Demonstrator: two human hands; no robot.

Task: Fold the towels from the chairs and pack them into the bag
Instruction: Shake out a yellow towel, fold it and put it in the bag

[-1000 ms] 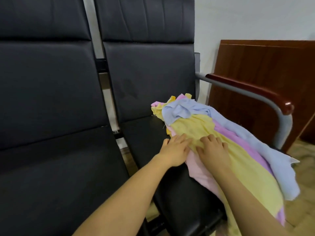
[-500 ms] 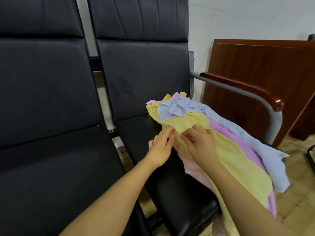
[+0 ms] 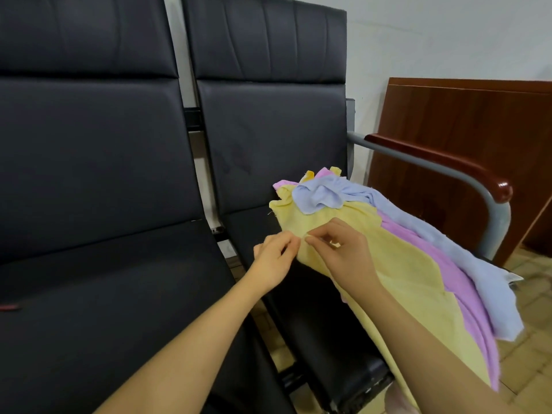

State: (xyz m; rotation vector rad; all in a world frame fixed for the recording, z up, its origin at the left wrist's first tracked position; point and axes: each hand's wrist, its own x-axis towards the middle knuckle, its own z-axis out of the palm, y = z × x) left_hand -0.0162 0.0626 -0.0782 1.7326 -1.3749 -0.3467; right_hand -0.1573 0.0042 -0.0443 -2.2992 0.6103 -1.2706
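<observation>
Both hands meet at the left edge of the yellow towel [image 3: 385, 258]. The left hand [image 3: 273, 256] pinches that edge between thumb and forefinger, and the right hand [image 3: 343, 253] pinches it just beside, fingertips nearly touching the left's. The yellow towel tops a loose pile, with a purple towel [image 3: 442, 258] and a pale blue towel [image 3: 388, 201] fanned out beneath toward the right. The pile lies along the right side of the right chair [image 3: 268, 130] seat and spills over its front edge. A second black chair [image 3: 89, 174] stands to the left. A grey armrest [image 3: 442, 162] capped in dark wood runs along the right, with a brown wooden panel [image 3: 466, 121] against the white wall [image 3: 448, 34] behind it, and tiled floor [image 3: 534, 339] below.
</observation>
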